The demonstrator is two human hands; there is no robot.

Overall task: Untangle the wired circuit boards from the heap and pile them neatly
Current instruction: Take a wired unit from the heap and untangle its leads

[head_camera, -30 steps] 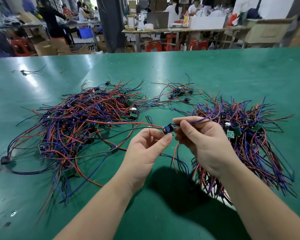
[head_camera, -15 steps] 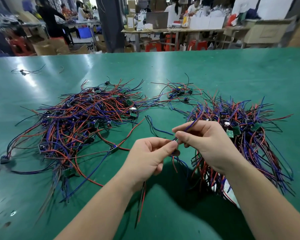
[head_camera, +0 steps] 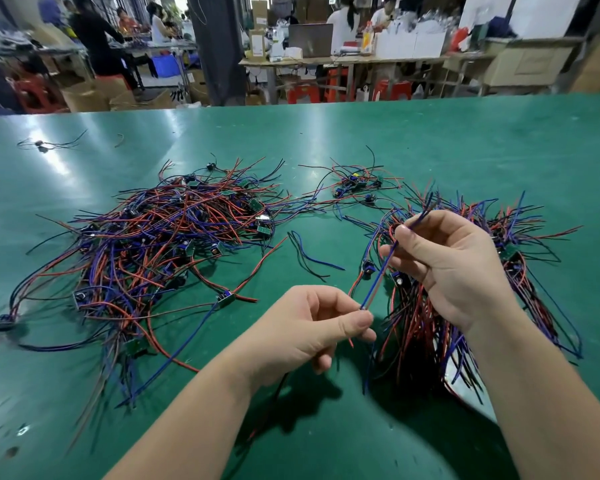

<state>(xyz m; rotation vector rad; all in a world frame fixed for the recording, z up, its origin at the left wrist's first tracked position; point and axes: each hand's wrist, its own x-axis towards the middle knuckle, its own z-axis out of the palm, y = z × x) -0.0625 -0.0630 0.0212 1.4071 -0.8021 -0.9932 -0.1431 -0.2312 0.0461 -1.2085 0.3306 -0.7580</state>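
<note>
A tangled heap of small green circuit boards with red, blue and black wires spreads over the left of the green table. A tidier pile of the same wired boards lies on the right, wires pointing toward me. My left hand pinches the lower end of a blue and red wire pair. My right hand pinches the same wires higher up, above the right pile. The wires run taut between both hands. The board of this piece is hidden.
A small cluster of wired boards lies behind the two piles. One loose blue and black wire pair rests between them. A stray wired part sits far left. Beyond the table's far edge, people work at benches.
My hands have drawn apart along the wires: the left moved down toward me, the right rose over the right pile. The small board seen between my fingers a second ago is out of sight.
</note>
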